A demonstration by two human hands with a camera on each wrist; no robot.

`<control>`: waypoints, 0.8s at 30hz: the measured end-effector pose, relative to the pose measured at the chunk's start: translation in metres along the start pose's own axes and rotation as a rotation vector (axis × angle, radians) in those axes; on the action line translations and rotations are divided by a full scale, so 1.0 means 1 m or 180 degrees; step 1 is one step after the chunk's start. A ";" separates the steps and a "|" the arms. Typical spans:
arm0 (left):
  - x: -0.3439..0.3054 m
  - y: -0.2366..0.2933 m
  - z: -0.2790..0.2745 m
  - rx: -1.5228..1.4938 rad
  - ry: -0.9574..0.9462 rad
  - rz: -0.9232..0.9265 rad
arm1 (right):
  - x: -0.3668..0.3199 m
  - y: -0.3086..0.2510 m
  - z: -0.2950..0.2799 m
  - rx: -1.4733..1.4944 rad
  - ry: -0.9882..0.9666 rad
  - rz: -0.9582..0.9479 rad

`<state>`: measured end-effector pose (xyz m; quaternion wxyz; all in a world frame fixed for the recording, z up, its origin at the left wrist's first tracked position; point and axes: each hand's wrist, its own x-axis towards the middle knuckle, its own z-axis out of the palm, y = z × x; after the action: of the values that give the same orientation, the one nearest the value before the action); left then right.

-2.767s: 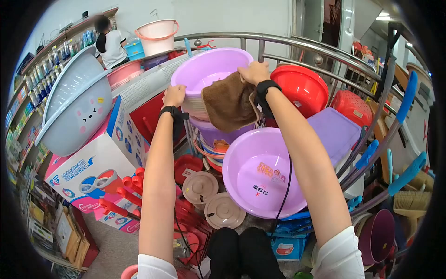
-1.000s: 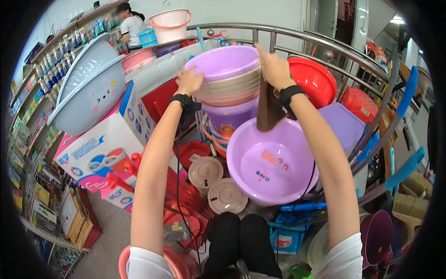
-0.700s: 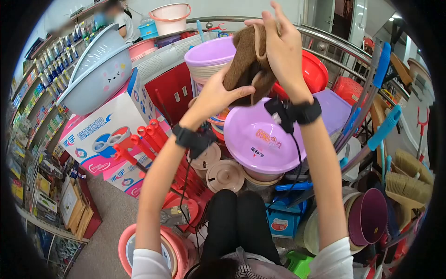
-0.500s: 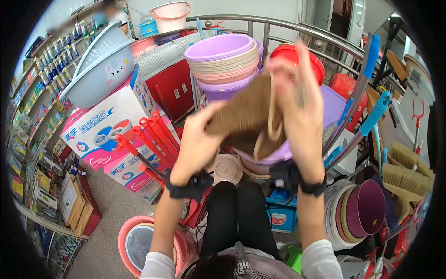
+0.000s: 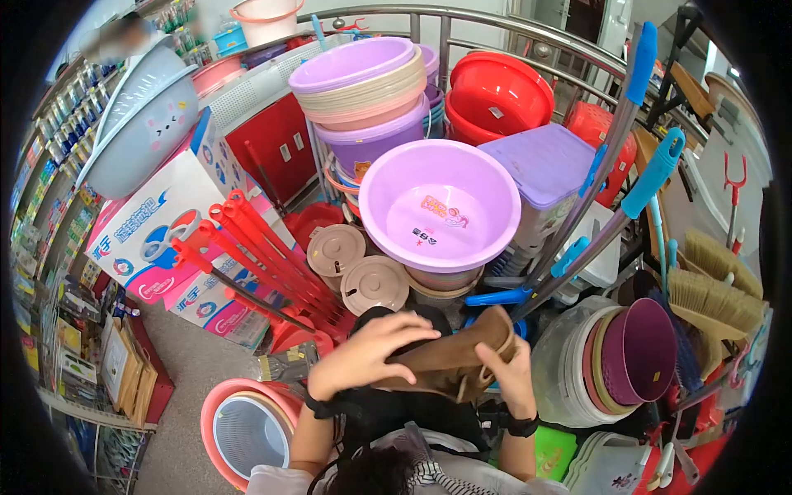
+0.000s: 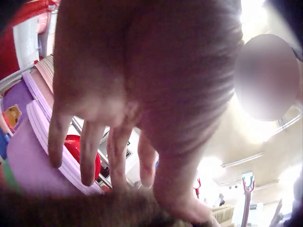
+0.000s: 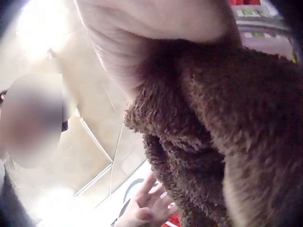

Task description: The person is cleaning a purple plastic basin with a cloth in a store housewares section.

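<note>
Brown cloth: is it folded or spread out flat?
Not spread flat: the brown cloth is loosely folded over itself between left hand and right hand, with deep creases in the right wrist view.

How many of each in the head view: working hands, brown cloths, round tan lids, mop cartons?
Working hands: 2 (left hand, right hand)
Brown cloth: 1
Round tan lids: 2 (rear lid, front lid)
Mop cartons: 2 (upper carton, lower carton)
Total: 7
</note>
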<state>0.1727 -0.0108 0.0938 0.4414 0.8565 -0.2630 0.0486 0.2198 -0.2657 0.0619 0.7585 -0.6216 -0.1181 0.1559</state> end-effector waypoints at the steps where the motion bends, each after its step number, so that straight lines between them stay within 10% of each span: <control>1: 0.004 -0.003 -0.011 0.0079 0.0060 -0.0028 | 0.002 -0.004 -0.006 -0.0006 0.0170 -0.0073; 7: 0.046 -0.118 -0.036 0.1390 0.2898 -0.1146 | 0.021 -0.008 -0.018 -0.0102 0.0494 -0.0436; 24: 0.092 -0.178 -0.052 0.1460 0.2288 -0.1847 | 0.045 0.018 -0.017 -0.0288 0.0548 -0.0147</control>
<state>0.3469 0.0764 0.0240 0.3000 0.8982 0.1713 0.2719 0.2664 -0.2606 0.0398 0.7405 -0.6634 -0.0738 0.0788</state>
